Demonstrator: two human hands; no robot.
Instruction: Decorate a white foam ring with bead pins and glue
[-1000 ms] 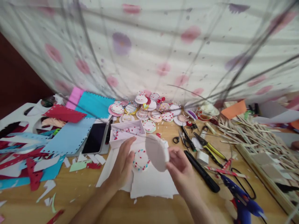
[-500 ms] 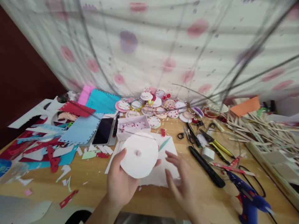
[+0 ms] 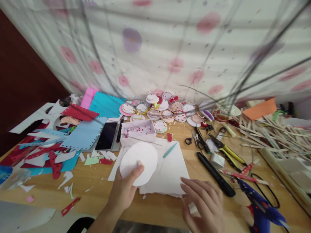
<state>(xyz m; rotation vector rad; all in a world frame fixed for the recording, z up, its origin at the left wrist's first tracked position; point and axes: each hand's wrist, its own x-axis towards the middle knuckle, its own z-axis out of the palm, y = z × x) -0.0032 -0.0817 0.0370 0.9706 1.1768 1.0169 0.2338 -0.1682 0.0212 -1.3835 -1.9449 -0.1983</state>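
My left hand point(image 3: 123, 192) grips a round white paper disc point(image 3: 139, 155) over the white sheets. Its thumb now lies across the face by a small raised bump at the disc's centre; the other fingers are hidden behind. My right hand point(image 3: 202, 202) hovers apart at the sheets' lower right corner, fingers stretched and thumb apart. A small pale patch shows between thumb and fingers, and I cannot make out what it is. Under the disc lie white paper sheets point(image 3: 167, 174) with a thin teal strip point(image 3: 170, 150) on them.
Behind stands a pale box point(image 3: 138, 131) of small beads, with several decorated paper discs point(image 3: 167, 108) piled beyond. A phone point(image 3: 107, 136) and paper scraps point(image 3: 46, 152) lie left. Right are a black cutter point(image 3: 215, 174), scissors point(image 3: 194, 139), yellow-black pliers point(image 3: 227, 152) and a blue glue gun point(image 3: 261, 204).
My left hand has moved slightly left with the disc, and its thumb has shifted from the edge onto the centre. My right hand has moved right and down, away from the disc.
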